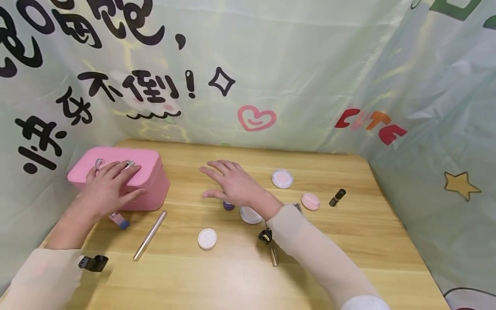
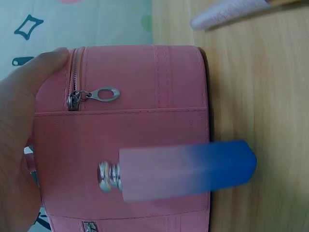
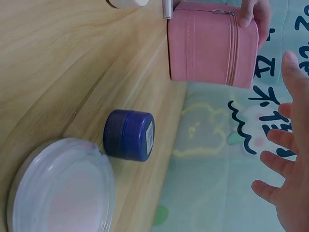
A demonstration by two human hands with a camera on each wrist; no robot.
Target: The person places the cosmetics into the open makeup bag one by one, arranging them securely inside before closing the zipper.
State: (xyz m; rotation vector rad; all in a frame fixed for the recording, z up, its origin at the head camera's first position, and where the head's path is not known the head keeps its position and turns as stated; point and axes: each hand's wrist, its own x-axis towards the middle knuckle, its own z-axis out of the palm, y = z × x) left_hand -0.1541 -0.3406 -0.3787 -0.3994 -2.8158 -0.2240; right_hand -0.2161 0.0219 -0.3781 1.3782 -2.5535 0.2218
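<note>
Right-wrist view alone is showing the blue jar (image 3: 129,135) whole. Left hand (image 1: 103,189) is resting spread on the pink zippered case (image 2: 96,133); right hand (image 1: 237,184) is hovering splayed, empty. Cloth (image 1: 310,69) is backing the wooden table (image 1: 186,280).

Pale green cloth (image 1: 310,64) spans the head view's top, with black lettering (image 1: 149,86) at upper left, a pink heart (image 1: 255,122) above centre and a yellow star (image 1: 461,185) at right. Right of centre, a black tube (image 1: 337,197) is near a pink puff (image 1: 311,201).

Pink case (image 2: 120,130), dark-blue jar (image 3: 129,135), pink-to-blue bottle (image 2: 188,170), yellowish wood-grain table (image 1: 232,275)
</note>
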